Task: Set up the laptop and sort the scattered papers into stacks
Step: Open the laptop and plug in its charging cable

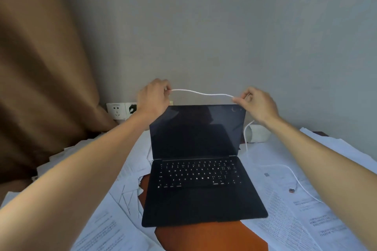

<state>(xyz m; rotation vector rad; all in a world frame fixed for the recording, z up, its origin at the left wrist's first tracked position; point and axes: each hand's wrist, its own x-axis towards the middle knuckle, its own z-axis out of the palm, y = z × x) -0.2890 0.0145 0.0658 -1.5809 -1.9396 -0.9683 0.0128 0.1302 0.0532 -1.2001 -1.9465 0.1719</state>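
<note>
1. Nearest to me, the papers (106,228) lay scattered over the table (214,238), one over another and in no stacks. In my judgement the sorting was not yet begun.
2. The laptop (200,179) stood in the middle on top of the papers, its lid open and its screen dark.
3. On the papers to the right of it lay the small plug (291,190) of the white cable (204,93), near the laptop but not connected to it.
4. From there the cable rose past the right edge of the screen to my right hand (259,104), whose fingertips pinched it.
5. My left hand (153,98) was curled around the other part, and a short piece hung between both hands above the lid. What the left hand held inside, I could not tell.
6. Behind, low on the wall beside the curtain (40,67), was the socket (116,109), just beside my left wrist.
7. So the step in hand was, I think, the power connection of the laptop. The next move called for bringing the left end to the socket and then the small plug to the laptop, without pulling the screen backward.
</note>
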